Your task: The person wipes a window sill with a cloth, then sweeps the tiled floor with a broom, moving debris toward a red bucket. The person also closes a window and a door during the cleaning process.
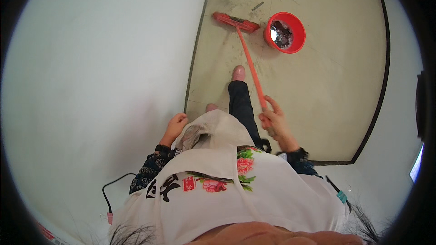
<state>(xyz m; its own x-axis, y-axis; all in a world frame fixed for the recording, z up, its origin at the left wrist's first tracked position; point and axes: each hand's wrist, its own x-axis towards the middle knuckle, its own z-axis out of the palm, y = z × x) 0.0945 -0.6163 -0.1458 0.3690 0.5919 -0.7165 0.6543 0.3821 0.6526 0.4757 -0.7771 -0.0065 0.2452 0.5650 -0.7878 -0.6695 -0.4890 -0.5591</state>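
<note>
My right hand (276, 119) grips the orange-red handle (251, 65) of a push broom near its upper end. The red broom head (236, 22) rests on the floor ahead of me, near the left wall, with dark matter along its bristles. Just right of the head stands a red plastic bucket (298, 32). Dark liquid with foam at its edge lies inside it. My left hand (177, 123) hangs by the wall beside my apron (221, 129), its fingers curled, with nothing visible in them.
Dark smears and a small grey strip (258, 6) lie on the beige tile floor (327, 85) around the broom head. A white wall (112, 58) runs close along my left; dark skirting (387, 41) edges the right wall. My pink shoe (239, 73) is between me and the bucket.
</note>
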